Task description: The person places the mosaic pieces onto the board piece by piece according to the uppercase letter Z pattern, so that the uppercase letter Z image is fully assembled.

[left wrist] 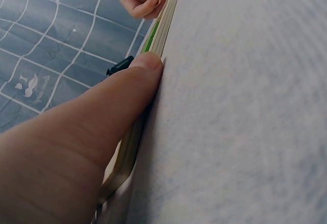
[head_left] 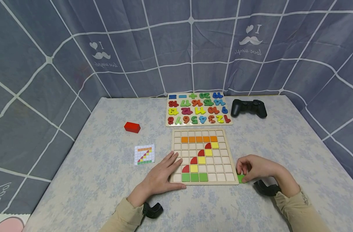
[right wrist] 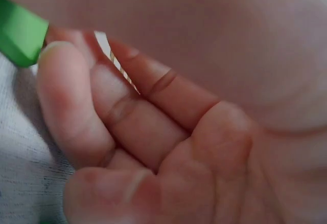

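Observation:
A wooden grid board (head_left: pixel 221 177) lies on the table. It holds a row of orange squares (head_left: pixel 199 139), a diagonal of red quarter-circles (head_left: pixel 193 160) and yellow squares (head_left: pixel 201 160), and three green squares (head_left: pixel 195 177) at the lower left. My left hand (head_left: pixel 164 174) rests on the board's lower left corner, fingers spread over its edge and thumb along the front side. Just off the lower right corner, my right hand (head_left: pixel 259 167) pinches a green square block (head_left: pixel 240 178), seen partly at the upper left of the right wrist view (right wrist: pixel 23 35).
A small pattern card (head_left: pixel 144 154) lies left of the board, with a red block (head_left: pixel 132 127) behind it. Beyond the board are a number puzzle (head_left: pixel 198 109) and a black game controller (head_left: pixel 248 108). A blue checked curtain (head_left: pixel 176 48) hangs around the table's back and sides.

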The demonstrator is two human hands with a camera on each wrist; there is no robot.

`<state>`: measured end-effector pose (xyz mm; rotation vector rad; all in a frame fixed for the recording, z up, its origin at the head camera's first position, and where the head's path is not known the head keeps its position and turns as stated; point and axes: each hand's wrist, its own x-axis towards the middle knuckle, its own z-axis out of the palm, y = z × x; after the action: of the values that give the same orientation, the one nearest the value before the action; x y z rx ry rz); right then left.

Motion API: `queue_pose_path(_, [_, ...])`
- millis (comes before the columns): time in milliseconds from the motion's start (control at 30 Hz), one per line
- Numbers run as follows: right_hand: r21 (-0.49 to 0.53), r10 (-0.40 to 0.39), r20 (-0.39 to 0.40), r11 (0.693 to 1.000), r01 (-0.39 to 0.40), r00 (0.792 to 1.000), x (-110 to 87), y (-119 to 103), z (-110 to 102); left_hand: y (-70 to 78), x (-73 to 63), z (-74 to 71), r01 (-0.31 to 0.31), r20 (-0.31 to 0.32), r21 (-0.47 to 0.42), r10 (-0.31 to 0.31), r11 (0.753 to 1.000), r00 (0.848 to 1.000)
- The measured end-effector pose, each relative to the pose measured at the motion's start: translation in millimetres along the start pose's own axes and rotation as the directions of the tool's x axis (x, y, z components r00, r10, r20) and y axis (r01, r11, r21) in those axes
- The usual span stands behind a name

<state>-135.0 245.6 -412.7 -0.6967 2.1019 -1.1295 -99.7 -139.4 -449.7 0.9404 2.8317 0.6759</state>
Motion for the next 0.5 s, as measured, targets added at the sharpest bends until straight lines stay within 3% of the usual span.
queue_pose_path(500, [-0.075,0.043,-0.102,0.996,-0.051,0.994,-2.3,-0.9,-2.1,-0.1,0.2,0.4,-0.007,-0.002,0.003,0.007,1.000,1.000])
